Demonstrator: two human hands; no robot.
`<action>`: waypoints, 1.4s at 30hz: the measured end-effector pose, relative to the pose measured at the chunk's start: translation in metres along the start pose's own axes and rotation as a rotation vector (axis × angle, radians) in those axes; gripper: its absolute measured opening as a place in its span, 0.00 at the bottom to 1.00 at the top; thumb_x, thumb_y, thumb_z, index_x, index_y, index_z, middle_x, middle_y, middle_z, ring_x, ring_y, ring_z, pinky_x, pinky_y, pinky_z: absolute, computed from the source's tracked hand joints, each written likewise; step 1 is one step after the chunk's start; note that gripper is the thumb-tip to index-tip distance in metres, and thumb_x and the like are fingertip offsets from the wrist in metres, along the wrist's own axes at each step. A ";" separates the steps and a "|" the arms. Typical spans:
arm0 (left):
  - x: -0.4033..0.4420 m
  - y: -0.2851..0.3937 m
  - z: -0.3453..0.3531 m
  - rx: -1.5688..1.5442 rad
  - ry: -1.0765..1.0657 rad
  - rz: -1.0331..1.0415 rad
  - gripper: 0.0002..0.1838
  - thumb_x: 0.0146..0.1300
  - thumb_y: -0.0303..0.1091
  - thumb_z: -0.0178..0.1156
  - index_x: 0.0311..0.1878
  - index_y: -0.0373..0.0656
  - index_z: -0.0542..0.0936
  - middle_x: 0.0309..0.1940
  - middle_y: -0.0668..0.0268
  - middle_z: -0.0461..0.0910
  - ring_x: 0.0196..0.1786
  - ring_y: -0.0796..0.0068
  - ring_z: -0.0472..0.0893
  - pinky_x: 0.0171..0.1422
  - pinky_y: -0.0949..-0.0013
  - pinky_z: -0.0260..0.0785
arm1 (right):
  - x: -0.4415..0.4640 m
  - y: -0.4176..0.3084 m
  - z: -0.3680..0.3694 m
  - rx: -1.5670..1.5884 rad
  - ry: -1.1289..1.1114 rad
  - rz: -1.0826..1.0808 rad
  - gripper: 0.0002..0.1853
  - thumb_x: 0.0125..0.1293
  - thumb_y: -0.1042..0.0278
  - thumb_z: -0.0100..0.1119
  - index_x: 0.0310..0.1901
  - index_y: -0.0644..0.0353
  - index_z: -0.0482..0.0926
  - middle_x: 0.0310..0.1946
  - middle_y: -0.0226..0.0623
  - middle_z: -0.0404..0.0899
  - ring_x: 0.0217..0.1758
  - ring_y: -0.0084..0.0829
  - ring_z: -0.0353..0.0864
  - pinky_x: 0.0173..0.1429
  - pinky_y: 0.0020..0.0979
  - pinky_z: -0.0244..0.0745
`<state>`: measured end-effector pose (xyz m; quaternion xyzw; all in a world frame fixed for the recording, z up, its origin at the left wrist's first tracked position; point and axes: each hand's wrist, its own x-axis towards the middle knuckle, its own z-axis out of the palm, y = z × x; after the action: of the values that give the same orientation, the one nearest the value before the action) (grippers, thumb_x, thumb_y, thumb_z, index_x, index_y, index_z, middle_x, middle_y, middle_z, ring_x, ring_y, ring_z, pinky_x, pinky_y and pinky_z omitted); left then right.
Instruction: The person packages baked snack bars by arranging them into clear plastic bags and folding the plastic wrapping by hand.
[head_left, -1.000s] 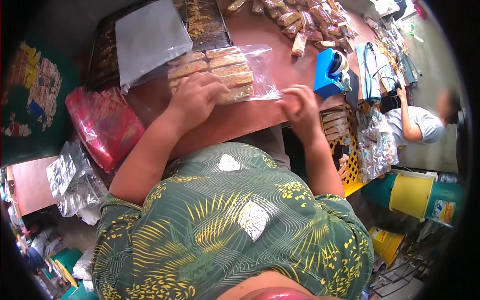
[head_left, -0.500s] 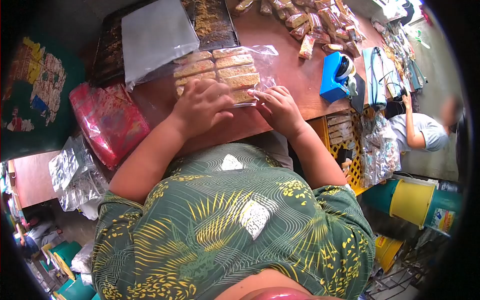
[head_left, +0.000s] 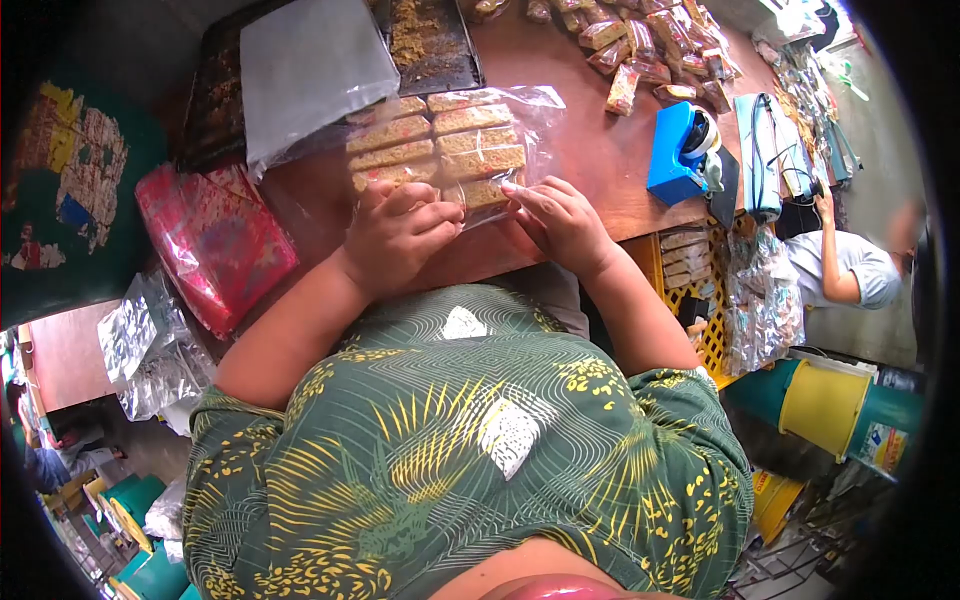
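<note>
A clear plastic bag (head_left: 543,107) lies on the table in front of me, with several pale golden bars (head_left: 482,138) inside it in two columns. At the bag's near edge, my left hand (head_left: 405,228) has its fingers curled in on the plastic below the left column. My right hand (head_left: 562,222) pinches the near right corner, thumb and forefinger together beside the lowest right bar. Fingers hide part of the lowest bars.
A grey-white sheet (head_left: 315,80) covers part of a dark crumb-strewn tray (head_left: 432,45). Many wrapped bars (head_left: 650,45) are piled at the back. A blue tape dispenser (head_left: 672,155) stands right, a red plastic packet (head_left: 215,245) left. A co-worker (head_left: 845,265) is at far right.
My left hand has drawn back from over the bars to the bag's near edge, uncovering more of the left column. My right hand stays at the near right corner.
</note>
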<state>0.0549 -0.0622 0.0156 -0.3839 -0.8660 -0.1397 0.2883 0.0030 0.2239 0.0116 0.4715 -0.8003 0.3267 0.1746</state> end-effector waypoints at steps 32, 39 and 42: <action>0.008 0.001 -0.006 -0.201 0.069 -0.128 0.04 0.59 0.30 0.73 0.38 0.50 0.90 0.35 0.71 0.90 0.41 0.65 0.83 0.48 0.64 0.79 | -0.003 0.000 -0.020 -0.083 -0.063 -0.046 0.24 0.64 0.71 0.71 0.62 0.46 0.85 0.37 0.27 0.84 0.42 0.33 0.83 0.54 0.37 0.77; 0.008 0.002 -0.007 -0.233 0.067 -0.149 0.05 0.59 0.30 0.73 0.38 0.51 0.90 0.36 0.71 0.91 0.41 0.66 0.83 0.48 0.64 0.78 | 0.001 -0.004 -0.016 -0.072 -0.010 -0.076 0.24 0.62 0.70 0.73 0.61 0.45 0.86 0.41 0.25 0.87 0.45 0.29 0.85 0.54 0.34 0.77; 0.008 0.002 -0.006 -0.240 0.075 -0.142 0.04 0.59 0.31 0.73 0.38 0.52 0.90 0.37 0.72 0.91 0.41 0.67 0.83 0.48 0.64 0.78 | 0.002 -0.004 -0.015 -0.109 -0.013 -0.096 0.23 0.62 0.70 0.73 0.61 0.45 0.87 0.41 0.22 0.87 0.45 0.27 0.85 0.54 0.33 0.77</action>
<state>0.0541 -0.0594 0.0255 -0.3481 -0.8567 -0.2764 0.2618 0.0053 0.2313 0.0248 0.5013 -0.7945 0.2705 0.2104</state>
